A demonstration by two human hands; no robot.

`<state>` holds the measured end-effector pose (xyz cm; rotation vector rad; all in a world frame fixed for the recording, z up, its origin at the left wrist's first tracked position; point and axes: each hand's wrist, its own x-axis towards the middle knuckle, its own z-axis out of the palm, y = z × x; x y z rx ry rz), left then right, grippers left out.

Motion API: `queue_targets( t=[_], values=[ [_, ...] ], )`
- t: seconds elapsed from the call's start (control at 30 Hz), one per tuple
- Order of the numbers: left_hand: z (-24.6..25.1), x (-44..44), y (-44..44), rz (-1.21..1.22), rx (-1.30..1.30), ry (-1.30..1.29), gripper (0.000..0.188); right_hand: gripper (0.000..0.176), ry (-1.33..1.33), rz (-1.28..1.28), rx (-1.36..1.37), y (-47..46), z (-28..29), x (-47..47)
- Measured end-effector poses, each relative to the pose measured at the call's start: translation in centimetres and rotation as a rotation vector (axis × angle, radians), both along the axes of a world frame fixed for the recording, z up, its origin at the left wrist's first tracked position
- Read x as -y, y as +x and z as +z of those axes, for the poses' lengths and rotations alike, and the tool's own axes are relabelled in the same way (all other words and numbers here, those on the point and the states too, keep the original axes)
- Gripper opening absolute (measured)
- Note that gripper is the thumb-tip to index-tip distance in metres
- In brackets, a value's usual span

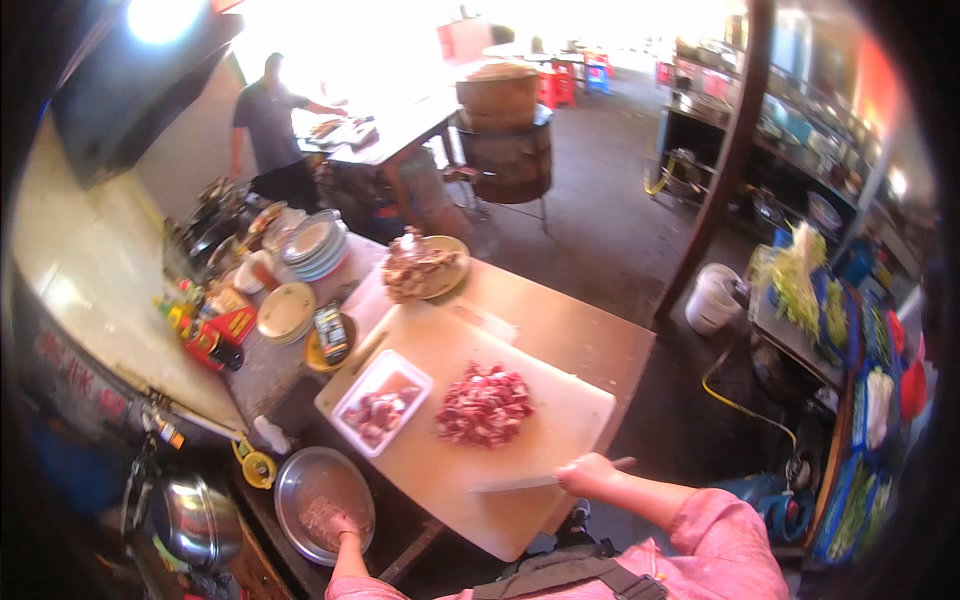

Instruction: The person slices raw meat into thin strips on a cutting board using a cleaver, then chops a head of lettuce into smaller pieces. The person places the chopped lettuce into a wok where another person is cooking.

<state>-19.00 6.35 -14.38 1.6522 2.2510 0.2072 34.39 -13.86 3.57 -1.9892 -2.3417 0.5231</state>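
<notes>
My right hand (pixel 587 475) grips the handle of a cleaver-like knife (pixel 517 486), its blade blurred over the near edge of a white cutting board (pixel 555 427). A heap of chopped red meat (pixel 484 405) lies mid-board. Beside it on the left stands a white plastic tray (pixel 426 375) with pieces of meat (pixel 381 414) inside. My left hand (pixel 343 523) reaches into a steel bowl (pixel 289 480) and touches pale minced meat (pixel 322 517). Its fingertips are partly hidden, so I cannot tell whether they hold any.
Beyond the board, cooked-looking bony meat (pixel 412 271) rests on a plate (pixel 454 259). Stacked plates (pixel 311 244), a phone (pixel 330 331) and bottles (pixel 217 349) crowd the left counter. A post (pixel 720 180) and vegetables (pixel 799 289) stand right. Another person (pixel 270 112) is at a far table.
</notes>
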Motion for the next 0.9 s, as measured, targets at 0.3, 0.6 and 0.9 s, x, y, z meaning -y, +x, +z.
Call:
queue_targets(
  t=[0.3,0.6,0.9],
  values=[
    [-1.8,2.4,-0.6,-0.135,-0.045,-0.424,0.052,0.016,0.137,-0.017,0.050,-0.9,0.6,0.2],
    [0.3,1.7,-3.1,-0.010,-0.231,0.063,0.031,0.014,0.232,0.005,0.103,-2.4,1.1,0.5],
    [4.0,5.0,1.5,-0.129,-0.023,0.152,0.042,0.017,0.536,-0.082,0.037,-8.4,-1.1,-0.3]
  ],
)
